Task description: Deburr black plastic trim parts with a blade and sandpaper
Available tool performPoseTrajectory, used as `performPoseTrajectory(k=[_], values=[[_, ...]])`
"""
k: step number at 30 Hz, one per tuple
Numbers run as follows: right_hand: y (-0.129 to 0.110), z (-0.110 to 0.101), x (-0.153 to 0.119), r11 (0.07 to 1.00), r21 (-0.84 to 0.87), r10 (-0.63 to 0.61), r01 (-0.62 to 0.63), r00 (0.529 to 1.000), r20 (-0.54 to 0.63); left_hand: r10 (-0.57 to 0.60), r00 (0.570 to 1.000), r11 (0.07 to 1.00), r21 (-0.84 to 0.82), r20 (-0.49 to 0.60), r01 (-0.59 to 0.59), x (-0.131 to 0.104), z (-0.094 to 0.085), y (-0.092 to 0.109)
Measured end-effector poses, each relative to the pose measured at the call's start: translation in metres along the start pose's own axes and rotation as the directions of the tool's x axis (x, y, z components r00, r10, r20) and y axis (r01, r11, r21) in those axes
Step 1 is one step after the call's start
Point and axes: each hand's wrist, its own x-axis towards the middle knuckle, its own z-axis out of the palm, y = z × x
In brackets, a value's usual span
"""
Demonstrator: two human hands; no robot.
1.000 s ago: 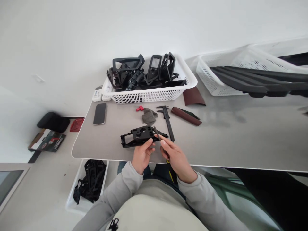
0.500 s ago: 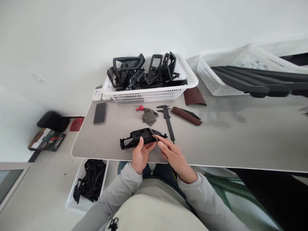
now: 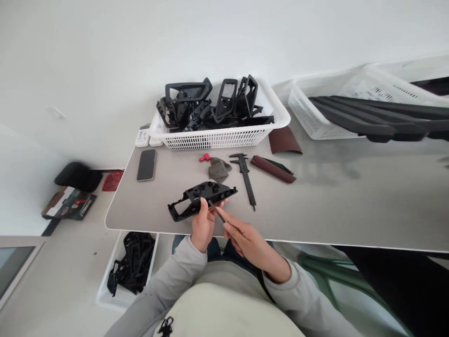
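Note:
A black plastic trim frame (image 3: 212,189), with an oblong opening at its left end, is tilted up above the table's front edge. My left hand (image 3: 202,228) grips its lower edge, thumb on the near face and fingers behind. In my right hand (image 3: 247,238) is a slim, straight metal tool (image 3: 217,212), perhaps a file, pinched between thumb and fingers. Its tip meets the frame's lower edge just right of my left thumb; whether it presses there I cannot tell. Beyond the frame lie a grey rag (image 3: 219,170) and a dark caliper (image 3: 247,181).
A white basket (image 3: 217,140) of black frames stands at the back. Brown sandpaper-like sheets (image 3: 273,169), a red clip-like piece (image 3: 204,157) and a phone (image 3: 146,164) lie on the table (image 3: 336,201). Long black parts (image 3: 382,117) overhang a right-hand basket. Below left sits a bin (image 3: 101,292).
The frame has turned and shifted left, showing more of its ribbed inner face. The tool's tip has moved down and left, from the frame's upper side to its lower edge.

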Motion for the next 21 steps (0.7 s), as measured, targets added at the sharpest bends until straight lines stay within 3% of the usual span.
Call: performPoseTrajectory(k=[5,11,17,21], values=[[0.000,-0.001,-0.004,0.998,-0.070,0.002,0.001,0.999,0.036,0.011,0.999,0.999,-0.037,-0.045,-0.012,0.002,0.002,0.005],[0.000,-0.002,-0.004,0.997,0.079,-0.005,0.004,1.000,0.021,0.001,0.997,1.000,0.013,-0.071,0.000,0.006,0.005,0.011],[0.007,-0.003,-0.002,0.996,0.079,-0.052,0.051,0.999,0.012,0.057,0.994,0.997,0.059,-0.094,-0.052,0.009,0.003,0.014],[0.009,-0.007,-0.003,0.975,0.209,-0.046,0.078,0.987,-0.156,0.046,0.988,0.997,0.074,-0.146,-0.035,0.011,0.000,0.014]])
